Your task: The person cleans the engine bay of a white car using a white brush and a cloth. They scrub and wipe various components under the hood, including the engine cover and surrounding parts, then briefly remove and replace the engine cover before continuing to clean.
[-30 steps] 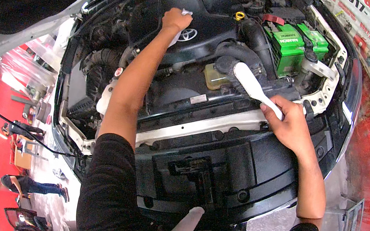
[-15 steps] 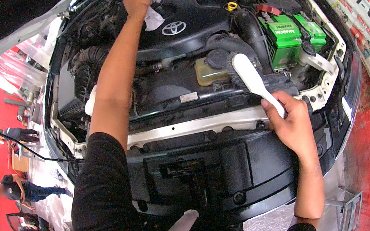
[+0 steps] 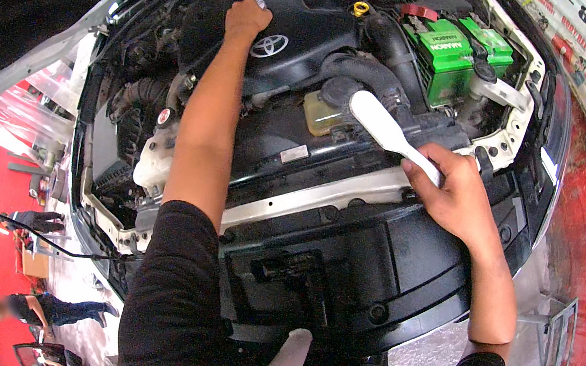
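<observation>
My left hand [image 3: 247, 20] is closed over a bunched pale cloth [image 3: 260, 4], and only a small bit of it shows past the fingers. That hand rests on the black engine cover [image 3: 308, 17], just beyond the oval emblem [image 3: 269, 46]. In my right hand [image 3: 455, 194] is a white brush [image 3: 379, 121], gripped by its handle. Its broad head points up and left, over the front of the engine bay, near the yellowish coolant reservoir [image 3: 320, 115]. The bristles are hidden beneath it.
A green battery [image 3: 446, 61] sits at the right of the bay. The pale front crossbar [image 3: 321, 204] and black bumper [image 3: 404, 261] lie nearer me. At left stand a white fluid tank [image 3: 153, 168] and the propped hood [image 3: 24, 61]. Another person [image 3: 47, 310] is farther off, lower left.
My left hand has come right and nearer across the engine cover, and the cloth that hung out is now bunched under it. The brush has shifted slightly left in my right hand.
</observation>
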The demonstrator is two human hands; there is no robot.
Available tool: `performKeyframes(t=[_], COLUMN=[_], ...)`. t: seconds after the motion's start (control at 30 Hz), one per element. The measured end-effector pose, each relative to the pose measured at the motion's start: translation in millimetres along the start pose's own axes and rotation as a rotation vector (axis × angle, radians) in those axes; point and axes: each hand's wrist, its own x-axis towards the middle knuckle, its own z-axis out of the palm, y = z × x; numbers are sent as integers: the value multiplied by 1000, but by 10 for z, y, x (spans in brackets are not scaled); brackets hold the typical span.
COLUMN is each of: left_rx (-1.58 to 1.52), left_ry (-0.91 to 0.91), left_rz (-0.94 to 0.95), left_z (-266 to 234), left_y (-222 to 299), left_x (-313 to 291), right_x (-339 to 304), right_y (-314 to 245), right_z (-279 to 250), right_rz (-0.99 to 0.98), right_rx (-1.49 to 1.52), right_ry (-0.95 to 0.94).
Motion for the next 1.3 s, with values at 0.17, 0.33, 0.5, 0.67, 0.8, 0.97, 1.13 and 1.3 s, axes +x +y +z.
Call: performKeyframes(t=[0.17, 0.33, 0.5, 0.67, 0.8, 0.97, 1.13, 1.3], left_rx=[-323, -430, -555, -385, -78, -81, -307, -334], left_ry=[-175, -239, -439, 40, -31, 18, 208, 195], left_rz=[239, 330, 219, 432, 384, 359, 288, 383], left_z=[-6, -8, -220, -254, 146, 13, -246, -383], left_y=[-367, -645, -742, -953, -505, -428, -459, -760], left_x=[34, 86, -52, 76, -20, -333, -1036, -1462], right_x=[-11, 7, 19, 23, 52, 39, 23, 19], right_y=[11, 60, 88, 62, 133, 118, 159, 232], right_z=[5, 85, 60, 38, 107, 128, 137, 208], right_rz=[4, -31, 19, 75, 93, 25, 60, 51], right_rx=[1, 4, -16, -3, 12, 33, 34, 177], right_ry=[-28, 4, -30, -25, 3, 38, 42, 64])
